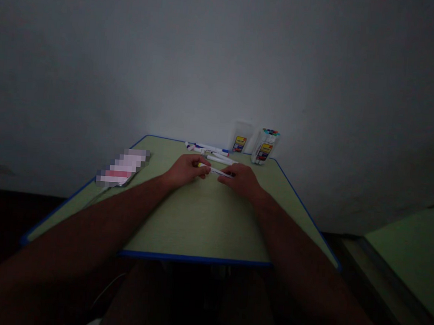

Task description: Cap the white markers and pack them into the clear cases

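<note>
Between my two hands, above the middle of the table, lies a white marker point(220, 172) with a yellow end on the left. My left hand point(187, 171) pinches that yellow end between thumb and fingers. The other end is gripped by the fingers of my right hand point(242, 178), which cover its tip. Just beyond my hands, several white markers point(220, 159) lie loosely on the tabletop, some with blue or red ends. My fingers partly hide the nearest of them.
The pale green table point(198, 220) has a blue edge and stands against a grey wall. At its back right are a clear case point(242, 137) and another case packed with markers point(265, 147). On the left lies a blurred-out flat device point(124, 168) with a cable.
</note>
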### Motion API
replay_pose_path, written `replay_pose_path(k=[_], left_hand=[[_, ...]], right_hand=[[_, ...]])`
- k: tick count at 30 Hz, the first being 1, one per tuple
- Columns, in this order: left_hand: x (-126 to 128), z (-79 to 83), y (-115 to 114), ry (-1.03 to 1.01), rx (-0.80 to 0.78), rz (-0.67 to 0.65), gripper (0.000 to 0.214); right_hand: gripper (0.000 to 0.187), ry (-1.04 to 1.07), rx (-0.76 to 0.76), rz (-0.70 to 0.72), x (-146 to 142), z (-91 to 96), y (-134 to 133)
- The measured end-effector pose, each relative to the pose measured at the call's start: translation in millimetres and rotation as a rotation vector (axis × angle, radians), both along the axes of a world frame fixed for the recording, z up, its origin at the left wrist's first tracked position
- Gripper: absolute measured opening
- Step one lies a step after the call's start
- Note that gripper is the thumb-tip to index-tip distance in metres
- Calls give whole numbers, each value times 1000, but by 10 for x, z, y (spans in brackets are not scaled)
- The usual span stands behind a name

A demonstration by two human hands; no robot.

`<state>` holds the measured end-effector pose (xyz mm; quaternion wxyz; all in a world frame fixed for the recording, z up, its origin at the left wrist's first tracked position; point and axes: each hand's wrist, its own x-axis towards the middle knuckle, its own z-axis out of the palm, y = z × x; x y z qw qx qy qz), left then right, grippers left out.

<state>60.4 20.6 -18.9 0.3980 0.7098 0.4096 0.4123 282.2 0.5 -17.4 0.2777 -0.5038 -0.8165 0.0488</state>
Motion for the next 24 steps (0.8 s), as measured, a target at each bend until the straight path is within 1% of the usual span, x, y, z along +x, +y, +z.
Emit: replay_pose_path(k=[4, 7, 13, 16, 20, 24], left_hand=[[-39, -49, 53, -19, -16, 20, 33], [-59, -72, 77, -42, -5, 14, 30], [-52, -67, 71, -20, 5, 14, 24], [-49, -65, 70, -23, 7, 11, 26], [-43, -75, 74, -37, 10, 12, 31], [-32, -82, 72, -48, -1, 1, 30]], right_hand=[[21, -8, 28, -45, 8, 3, -6], [20, -6, 21, -66, 3, 1, -15], [21, 15, 6, -18, -26, 2, -43], [24, 35, -10, 12, -36, 6, -58], [25, 43, -24, 18, -48, 16, -72], [22, 28, -39, 13, -53, 17, -67]])
